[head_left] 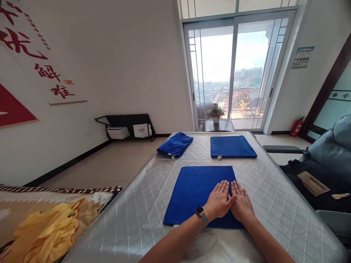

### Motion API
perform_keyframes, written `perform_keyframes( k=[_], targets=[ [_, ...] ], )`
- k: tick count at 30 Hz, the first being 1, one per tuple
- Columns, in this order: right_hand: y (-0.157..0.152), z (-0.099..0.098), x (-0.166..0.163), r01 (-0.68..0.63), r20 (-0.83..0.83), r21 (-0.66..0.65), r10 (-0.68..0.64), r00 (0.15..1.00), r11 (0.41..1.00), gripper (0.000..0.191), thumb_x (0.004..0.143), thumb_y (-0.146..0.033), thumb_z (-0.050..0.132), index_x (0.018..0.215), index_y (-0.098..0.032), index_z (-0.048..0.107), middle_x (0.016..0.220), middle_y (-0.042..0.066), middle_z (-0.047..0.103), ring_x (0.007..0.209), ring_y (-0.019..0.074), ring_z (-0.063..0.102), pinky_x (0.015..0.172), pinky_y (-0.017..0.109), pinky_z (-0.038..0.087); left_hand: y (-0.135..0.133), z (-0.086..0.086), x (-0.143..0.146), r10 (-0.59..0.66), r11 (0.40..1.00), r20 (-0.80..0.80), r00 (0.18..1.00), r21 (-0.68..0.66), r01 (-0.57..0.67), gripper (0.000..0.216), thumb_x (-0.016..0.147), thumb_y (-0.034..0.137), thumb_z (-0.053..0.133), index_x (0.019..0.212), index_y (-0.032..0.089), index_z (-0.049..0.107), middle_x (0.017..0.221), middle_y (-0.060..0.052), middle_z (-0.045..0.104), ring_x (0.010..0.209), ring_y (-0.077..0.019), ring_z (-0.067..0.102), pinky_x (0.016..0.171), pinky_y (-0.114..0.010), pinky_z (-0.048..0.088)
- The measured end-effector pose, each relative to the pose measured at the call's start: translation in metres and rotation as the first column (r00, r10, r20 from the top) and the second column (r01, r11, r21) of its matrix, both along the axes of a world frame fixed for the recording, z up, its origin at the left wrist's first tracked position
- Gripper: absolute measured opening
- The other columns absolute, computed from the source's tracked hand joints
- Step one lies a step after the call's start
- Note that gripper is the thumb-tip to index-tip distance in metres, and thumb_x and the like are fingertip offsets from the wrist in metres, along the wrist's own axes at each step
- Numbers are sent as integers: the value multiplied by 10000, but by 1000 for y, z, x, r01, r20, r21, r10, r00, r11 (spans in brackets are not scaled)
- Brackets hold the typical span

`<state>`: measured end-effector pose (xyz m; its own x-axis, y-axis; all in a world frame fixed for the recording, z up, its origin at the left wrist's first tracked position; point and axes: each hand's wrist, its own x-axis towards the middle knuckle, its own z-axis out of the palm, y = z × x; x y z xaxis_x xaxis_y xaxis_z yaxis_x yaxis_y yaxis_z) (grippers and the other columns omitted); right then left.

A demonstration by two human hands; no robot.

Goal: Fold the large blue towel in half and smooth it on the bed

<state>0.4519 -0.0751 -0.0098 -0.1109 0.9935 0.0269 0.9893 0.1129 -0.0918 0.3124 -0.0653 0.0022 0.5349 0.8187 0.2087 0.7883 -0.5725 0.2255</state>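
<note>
A flat blue cloth (pixel 192 193), roughly square, lies spread on the quilted silver table cover (pixel 137 219). My left hand (pixel 221 200), with a watch on its wrist, rests palm down on the cloth's right half, fingers extended. Touching it at the thumbs, my right hand (pixel 241 204) lies flat over the cloth's right edge, its fingers also stretched out. Beyond them are two more blue pieces: a loosely folded blue cloth (pixel 176 144) at the far left and a flat, neat blue cloth (pixel 233 147) at the far right, each showing a small white tag.
Yellow fabric (pixel 49 230) is heaped on a surface at the lower left. To the right stands a grey padded chair (pixel 331 146) with a cardboard piece (pixel 313 183) on dark cloth. A potted plant (pixel 216 112) sits on a chair beyond the table, before the sliding glass door.
</note>
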Motion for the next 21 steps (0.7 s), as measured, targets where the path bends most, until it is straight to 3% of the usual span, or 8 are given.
perform_keyframes(
  k=[6, 13, 16, 21],
  targets=[
    [3, 1, -2, 11, -37, 3, -11, 999, 1000, 710, 980, -475, 220, 1569, -80, 195, 1636, 76, 145, 1511, 242, 116, 1225, 449, 83, -1, -2, -80, 171, 985, -74, 982, 3, -172, 741, 1012, 604, 142, 1562, 119, 249, 1614, -120, 260, 1502, -243, 185, 1221, -438, 208],
    [3, -3, -2, 14, -71, 18, -13, 997, 1000, 711, 975, -477, 209, 1568, -85, 206, 1636, 80, 162, 1514, 241, 92, 1224, 463, 73, -13, -10, -176, 414, 909, -142, 899, 13, -417, 804, 993, 650, 135, 1549, 87, 276, 1607, -138, 269, 1497, -252, 201, 1219, -439, 208],
    [3, -3, -2, 21, -45, 18, -20, 999, 1000, 707, 976, -471, 209, 1569, -86, 202, 1638, 77, 160, 1514, 241, 97, 1224, 461, 79, -17, -13, -191, 450, 892, -125, 884, 6, -453, 824, 990, 656, 130, 1546, 64, 268, 1608, -151, 256, 1500, -245, 191, 1219, -426, 205],
    [3, -4, -2, 22, -40, 25, -21, 999, 999, 709, 978, -490, 197, 1566, -94, 224, 1637, 73, 170, 1512, 233, 109, 1224, 446, 93, -17, -15, -191, 460, 887, -78, 885, -2, -461, 824, 985, 665, 155, 1550, 75, 263, 1608, -156, 250, 1499, -256, 195, 1211, -433, 219]
  ],
)
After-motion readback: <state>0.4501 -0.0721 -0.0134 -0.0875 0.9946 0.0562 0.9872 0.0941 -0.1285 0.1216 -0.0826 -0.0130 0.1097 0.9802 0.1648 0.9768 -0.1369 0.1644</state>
